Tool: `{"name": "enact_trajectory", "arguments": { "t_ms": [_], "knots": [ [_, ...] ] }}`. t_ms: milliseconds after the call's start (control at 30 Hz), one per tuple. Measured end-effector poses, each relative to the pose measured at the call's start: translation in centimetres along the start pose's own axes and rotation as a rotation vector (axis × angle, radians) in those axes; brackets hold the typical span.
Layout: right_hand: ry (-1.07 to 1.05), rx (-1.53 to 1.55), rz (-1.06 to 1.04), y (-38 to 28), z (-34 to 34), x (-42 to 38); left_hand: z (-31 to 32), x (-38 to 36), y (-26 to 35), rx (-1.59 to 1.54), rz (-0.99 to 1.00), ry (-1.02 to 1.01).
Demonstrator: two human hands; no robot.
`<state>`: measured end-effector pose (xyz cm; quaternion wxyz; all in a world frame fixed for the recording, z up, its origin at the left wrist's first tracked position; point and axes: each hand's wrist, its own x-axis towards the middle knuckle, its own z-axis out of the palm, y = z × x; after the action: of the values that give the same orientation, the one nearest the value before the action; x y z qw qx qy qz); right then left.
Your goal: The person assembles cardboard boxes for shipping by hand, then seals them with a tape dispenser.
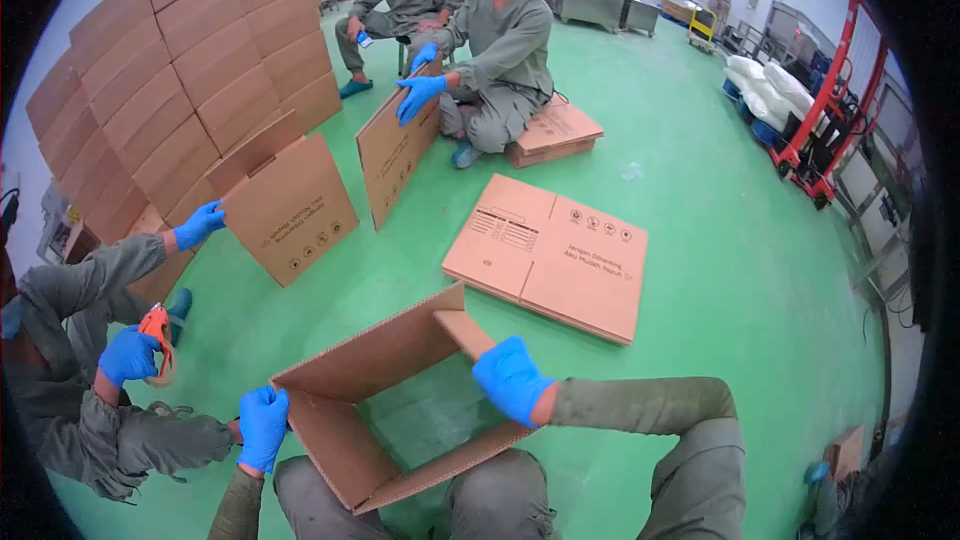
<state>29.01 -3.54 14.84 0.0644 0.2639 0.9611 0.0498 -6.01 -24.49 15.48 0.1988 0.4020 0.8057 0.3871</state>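
Note:
An opened-out cardboard box (385,355) rests at my knees, its four walls standing and the green floor showing through its middle. My left hand (263,428) is closed on the box's left corner edge. At the opposite side, my right hand (512,380) grips the right wall near a flap, fingers partly hidden behind the cardboard. Just beyond the box, a stack of flattened cartons (570,250) with printed text lies on the floor.
At left, a co-worker holds an orange tape dispenser (158,340) and a carton (292,208). Another seated person handles a flat carton (400,145) beside more flat cartons (555,130). Stacked boxes (185,60) line the left wall; a red lifter (835,110) stands right.

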Motion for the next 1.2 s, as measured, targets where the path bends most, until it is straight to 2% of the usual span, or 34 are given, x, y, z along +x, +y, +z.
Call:
{"name": "enact_trajectory", "arguments": {
  "t_ms": [33,133,233,333,433,533,667,767,867,933,1033,1133,1200],
  "knots": [
    [0.028,-0.085,0.019,-1.9,2.6,0.8,-0.2,0.0,0.3,-0.004,0.032,-0.012],
    [-0.247,-0.319,-0.019,-5.4,2.7,2.4,-0.1,-0.7,0.5,-0.022,0.082,-0.039],
    [-0.308,-0.383,0.014,-7.2,3.2,3.6,0.6,-0.5,-1.2,-0.09,0.08,-0.033],
    [-0.262,-0.454,0.063,-7.8,5.7,3.7,0.0,-0.7,-1.8,0.39,0.35,0.092],
    [-0.134,-0.305,0.047,-7.2,6.8,3.4,-0.9,-1.0,1.3,0.499,0.903,0.29],
    [-0.146,-0.381,0.132,-7.9,6.9,3.0,-0.9,-0.7,2.8,0.351,1.289,-0.448],
    [-0.14,-0.329,0.144,-8.5,6.9,2.5,2.7,1.1,0.4,0.386,1.173,-0.587],
    [-0.147,-0.309,0.14,-6.8,8.1,2.6,4.5,3.2,1.6,0.351,1.169,-0.502],
    [-0.167,-0.357,0.113,-6.9,9.2,2.8,5.2,3.9,2.5,0.386,1.137,-0.516],
    [-0.212,-0.392,0.074,-6.6,8.9,3.7,6.8,3.6,4.2,0.462,1.094,-0.642],
    [-0.279,-0.488,0.115,-7.5,7.6,3.8,13.1,4.0,3.8,0.505,1.067,-0.776],
    [-0.165,-0.343,0.045,-6.4,8.9,2.9,18.2,4.1,1.3,0.505,1.027,-0.864],
    [-0.228,-0.106,0.107,-6.3,6.2,2.3,18.8,4.0,0.7,0.515,1.04,-0.879]
  ]
}}
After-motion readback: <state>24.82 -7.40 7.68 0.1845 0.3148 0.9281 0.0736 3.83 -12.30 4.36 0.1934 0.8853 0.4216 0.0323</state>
